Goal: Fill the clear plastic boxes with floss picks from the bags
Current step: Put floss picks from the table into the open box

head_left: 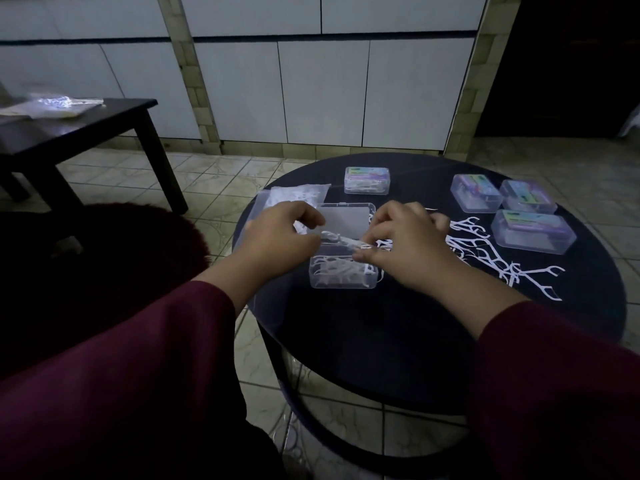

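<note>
1. A round dark counter (pixel 398 327) is sitting in the lower middle of the frame, on a floor (pixel 221 174) of pale shiny tiles.
2. The room is looking dim. White wall panels (pixel 322 88) are running across the top of the frame.
3. A dark side table (pixel 86 123) is standing at the upper left, with a clear bag (pixel 59 105) lying on it.
4. An open clear box (pixel 343 271) is sitting in the middle of the counter, partly filled with white floss picks, its lid (pixel 341 220) tipped back.
5. The left hand (pixel 280 233) and the right hand (pixel 405 240) are meeting just above this box. Both are curling their fingers and pinching a small bunch of floss picks (pixel 346 240) between them.
6. A bag of picks (pixel 298 197) is lying just behind the left hand.
7. Loose floss picks (pixel 491 258) are lying spread out to the right of the box.
8. Four closed boxes are sitting farther back: one (pixel 367 180) in the middle, three (pixel 512 209) close together at the right.
9. Dark red sleeves (pixel 138 368) are covering both arms.
</note>
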